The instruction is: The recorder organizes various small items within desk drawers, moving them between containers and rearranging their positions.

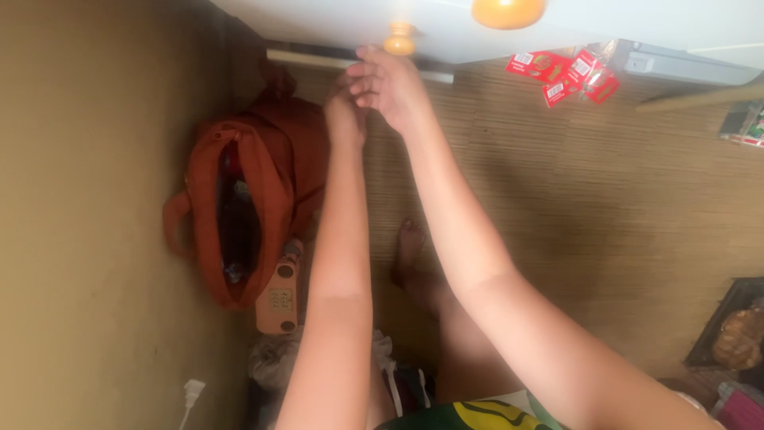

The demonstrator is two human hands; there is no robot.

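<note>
Nearest the camera, a bare foot [410, 247] rests on the woven mat [573, 183], below the white drawer front [446, 28]. Left of the foot, an open orange bag [247, 207] leans by the wall with a beige telephone [278, 299] beside it. Farther up, both arms reach to the drawer front. The right hand [394, 84] has its fingers bunched just under the small wooden knob [399, 38]; whether they pinch it I cannot tell. The left hand [344, 111] sits behind, its grip hidden. If the fingers slip off the knob, the arm could likely jerk back. A hard pull might shake loose the red packets [569, 76] hanging right of the knob.
</note>
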